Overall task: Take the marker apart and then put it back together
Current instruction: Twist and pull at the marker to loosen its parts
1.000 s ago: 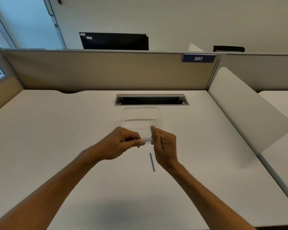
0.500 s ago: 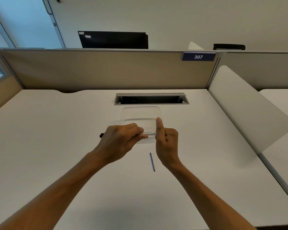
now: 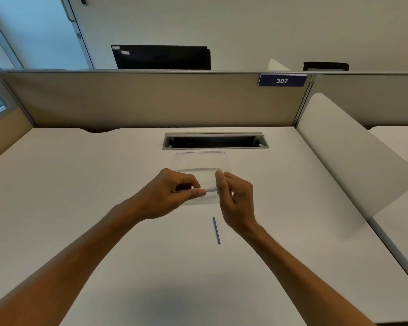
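Both my hands are raised over the white desk (image 3: 80, 208) and pinch a pale marker barrel (image 3: 211, 189) between them. My left hand (image 3: 172, 191) grips its left part with thumb and fingers; most of the barrel is hidden there. My right hand (image 3: 236, 201) pinches the right end. Only a short white stretch shows between the fingertips. A thin blue ink rod (image 3: 216, 230) lies loose on the desk just below my right hand.
A clear plastic tray (image 3: 199, 161) sits on the desk just beyond my hands. Behind it is an open cable slot (image 3: 216, 140). A beige partition stands at the back and a white curved divider (image 3: 353, 156) on the right.
My hands lowered a little and drew closer. The dark tip that stuck out left of my left hand half a second ago is hidden now. The blue rod has not moved.
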A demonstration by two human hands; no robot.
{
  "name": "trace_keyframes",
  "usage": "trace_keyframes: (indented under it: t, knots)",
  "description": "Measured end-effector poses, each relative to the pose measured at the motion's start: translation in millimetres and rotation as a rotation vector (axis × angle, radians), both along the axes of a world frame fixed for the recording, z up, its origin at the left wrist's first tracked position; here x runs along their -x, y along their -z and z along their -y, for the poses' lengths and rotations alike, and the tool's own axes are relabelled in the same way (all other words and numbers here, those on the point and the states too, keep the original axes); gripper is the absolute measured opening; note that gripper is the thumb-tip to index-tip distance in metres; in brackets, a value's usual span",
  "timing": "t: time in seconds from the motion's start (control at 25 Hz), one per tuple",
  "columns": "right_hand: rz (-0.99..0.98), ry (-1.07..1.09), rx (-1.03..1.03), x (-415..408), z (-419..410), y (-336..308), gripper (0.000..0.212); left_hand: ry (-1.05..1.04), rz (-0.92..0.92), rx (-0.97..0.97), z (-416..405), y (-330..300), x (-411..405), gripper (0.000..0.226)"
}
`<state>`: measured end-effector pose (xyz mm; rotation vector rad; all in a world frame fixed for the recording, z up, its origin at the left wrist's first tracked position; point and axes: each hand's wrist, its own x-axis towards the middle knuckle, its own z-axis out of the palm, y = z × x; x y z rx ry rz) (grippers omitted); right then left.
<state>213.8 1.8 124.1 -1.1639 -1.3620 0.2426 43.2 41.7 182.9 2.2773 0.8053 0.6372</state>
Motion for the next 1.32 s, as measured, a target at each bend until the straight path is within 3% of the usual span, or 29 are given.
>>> trace_keyframes:
  t: [0.2,0.44,0.56,0.76,0.88,0.96,1.08,1.16,1.32]
  knots:
    - [-0.189,0.001,0.273,-1,1,3,0.047,-0.054,-0.07,-0.347,4,6,1,0.028]
    - [-0.25,-0.025,0.248,0,2,-1,0.049,-0.07,-0.05,-0.54,9,4,0,0.021]
    - [-0.24,-0.024,0.177,0,2,-2,0.049,-0.05,-0.036,-0.459,10,3,-3,0.025]
    - [-0.067,-0.041,-0.029,-2,2,-5,0.062,-0.001,0.067,0.026,5,0,-3,0.03]
    - [0.037,-0.032,-0.081,-4,1,-3,0.064,0.017,0.035,0.127,1,0,-3,0.026]
    - [-0.009,-0.026,-0.02,-5,1,-1,0.055,-0.005,0.023,0.06,0,1,-3,0.026]
    - [-0.205,-0.042,0.267,-5,0,1,0.042,-0.057,-0.08,-0.215,3,4,-2,0.034]
    - [-0.267,-0.031,0.44,-4,-1,1,0.045,-0.063,-0.106,-0.388,5,5,-1,0.034]
    - [-0.231,-0.043,0.471,-3,4,-4,0.054,-0.036,-0.107,-0.532,8,4,0,0.024]
